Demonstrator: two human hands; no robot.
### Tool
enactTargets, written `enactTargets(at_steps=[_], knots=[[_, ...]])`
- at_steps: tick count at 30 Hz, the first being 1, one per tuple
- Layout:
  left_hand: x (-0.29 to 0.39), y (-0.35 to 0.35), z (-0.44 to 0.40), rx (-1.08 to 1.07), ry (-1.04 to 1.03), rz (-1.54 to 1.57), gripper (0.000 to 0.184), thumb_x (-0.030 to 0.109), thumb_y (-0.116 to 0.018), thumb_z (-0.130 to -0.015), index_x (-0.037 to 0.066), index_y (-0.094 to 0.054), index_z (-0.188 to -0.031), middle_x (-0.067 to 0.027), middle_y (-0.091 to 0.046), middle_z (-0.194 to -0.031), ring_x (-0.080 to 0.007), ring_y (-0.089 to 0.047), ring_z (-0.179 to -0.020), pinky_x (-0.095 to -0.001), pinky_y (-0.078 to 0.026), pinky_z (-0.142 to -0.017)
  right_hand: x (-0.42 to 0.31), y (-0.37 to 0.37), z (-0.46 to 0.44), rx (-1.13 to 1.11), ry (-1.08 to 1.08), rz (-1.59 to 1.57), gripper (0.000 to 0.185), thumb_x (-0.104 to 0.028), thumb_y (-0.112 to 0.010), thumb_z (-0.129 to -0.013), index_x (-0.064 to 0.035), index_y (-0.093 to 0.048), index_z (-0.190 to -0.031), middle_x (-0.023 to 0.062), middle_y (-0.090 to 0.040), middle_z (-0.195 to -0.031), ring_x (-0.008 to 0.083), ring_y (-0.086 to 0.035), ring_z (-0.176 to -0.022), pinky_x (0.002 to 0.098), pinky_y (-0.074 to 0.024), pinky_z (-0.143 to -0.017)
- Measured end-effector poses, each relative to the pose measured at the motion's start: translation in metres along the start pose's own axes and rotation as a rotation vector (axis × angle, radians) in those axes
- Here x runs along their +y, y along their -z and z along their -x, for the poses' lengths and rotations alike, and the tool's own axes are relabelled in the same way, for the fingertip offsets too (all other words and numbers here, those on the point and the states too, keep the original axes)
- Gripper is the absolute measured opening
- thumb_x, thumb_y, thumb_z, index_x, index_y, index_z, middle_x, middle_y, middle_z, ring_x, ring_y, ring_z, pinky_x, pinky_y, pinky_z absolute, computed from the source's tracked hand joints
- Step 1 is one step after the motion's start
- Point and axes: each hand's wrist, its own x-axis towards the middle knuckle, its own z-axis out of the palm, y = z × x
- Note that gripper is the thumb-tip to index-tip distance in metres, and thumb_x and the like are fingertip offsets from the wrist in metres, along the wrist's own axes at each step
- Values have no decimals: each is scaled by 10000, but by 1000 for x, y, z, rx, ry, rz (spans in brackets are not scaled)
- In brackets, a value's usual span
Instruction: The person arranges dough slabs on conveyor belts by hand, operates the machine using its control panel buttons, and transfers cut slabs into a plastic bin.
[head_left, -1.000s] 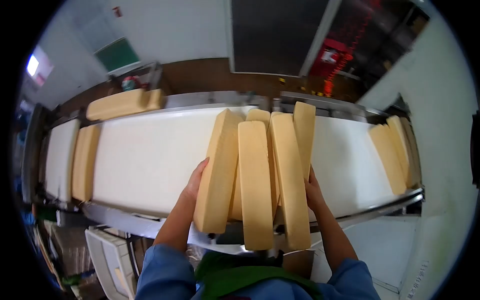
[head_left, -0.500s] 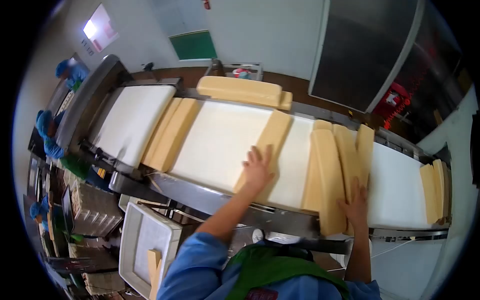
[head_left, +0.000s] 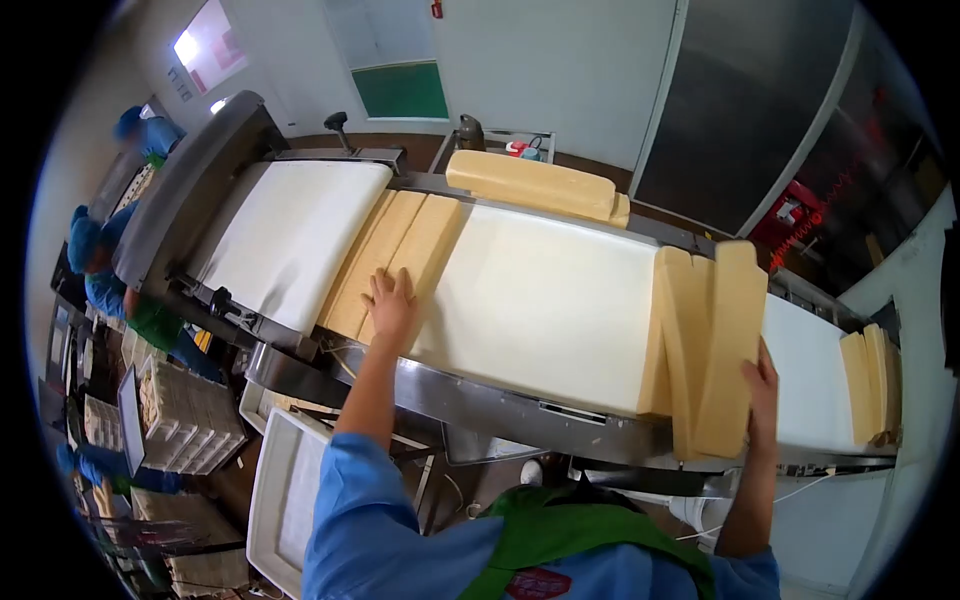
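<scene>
My left hand lies with spread fingers on a group of long pale-yellow dough slabs, set side by side across the white conveyor belt. On the right, my right hand grips the right edge of another dough slab, its thumb near the top face and the other fingers partly hidden along the side. That slab leans against more dough slabs, and their near ends overhang the belt's front rail.
A metal roller housing stands at the belt's left end. Dough slabs rest on the far rail, and several more lie at the far right. Below left is a white tub. Co-workers in blue stand at the left.
My left hand has moved left, and the slab under it now lies against the left group. My right hand has shifted right, to the outer edge of a slab in the right group.
</scene>
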Motion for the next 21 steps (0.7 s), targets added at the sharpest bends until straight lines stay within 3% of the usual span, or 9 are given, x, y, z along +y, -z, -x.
enactTargets(at_steps=[3,5,8,10,12,14,17,20,21], knots=[[47,-12,18,232,-100,287,622,315,-630,-825,146,-379,-1369,-251,-287,-1409,-431,-269,-1307,-605,-233,-1030,8,-87,-5,-69,96,118,579,-40,-556,-853,-34,-350,-1394,113,-477,-1292,186,-510,-1113,302,-445,-903],[99,-6,38,120,-330,744,588,352,-574,-888,88,-365,-1369,-249,-406,-1341,-394,-423,-1199,-459,-331,-1017,8,-171,-3,43,267,443,463,-131,-575,-874,3,-441,-1296,149,-501,-1168,264,-510,-1086,370,-425,-899],[164,25,63,-426,184,1465,592,346,-566,-894,57,-354,-1365,-260,-435,-1299,-383,-457,-1173,-444,-388,-967,35,-238,-1,-539,483,630,455,-275,-651,-824,-32,-538,-1192,200,-474,-1239,348,-420,-1189,405,-351,-988],[145,-27,45,-327,38,1044,726,364,-624,-843,43,-280,-1396,-290,-419,-1284,-401,-448,-1175,-453,-405,-951,4,-242,23,-493,585,954,548,-296,-672,-793,-71,-514,-1268,176,-357,-1374,325,-337,-1281,448,-305,-1022],[121,-39,39,-210,-154,946,919,347,-700,-760,63,-144,-1435,-337,-371,-1287,-452,-447,-1150,-460,-419,-938,43,-204,15,-133,698,975,693,-320,-701,-753,-97,-427,-1350,191,-338,-1382,335,-317,-1293,447,-281,-1040],[128,-1,53,-31,-25,568,794,288,-689,-769,77,-260,-1403,-340,-388,-1255,-467,-467,-1114,-472,-434,-916,52,-150,19,29,325,1327,832,-324,-723,-714,-143,-317,-1417,263,-275,-1409,407,-273,-1298,520,-229,-1046],[117,-18,46,-133,-161,574,652,247,-658,-788,84,-372,-1351,-340,-357,-1281,-475,-478,-1095,-476,-449,-900,80,-77,26,93,229,1383,912,-328,-733,-693,-151,-247,-1444,290,-272,-1400,445,-319,-1263,509,-289,-1021],[109,-15,24,-183,-111,646,541,207,-622,-807,88,-444,-1304,-351,-312,-1317,-490,-493,-1069,-469,-451,-903,73,-80,16,7,9,1269,834,-316,-707,-744,-104,-280,-1428,235,-389,-1351,382,-464,-1157,435,-403,-941],[104,-16,13,-327,-67,695,616,257,-635,-794,127,-398,-1349,-364,-229,-1368,-499,-431,-1143,-452,-417,-956,72,-84,11,-68,-71,605,763,-309,-680,-784,-72,-308,-1406,194,-452,-1292,327,-512,-1089,388,-436,-894]])
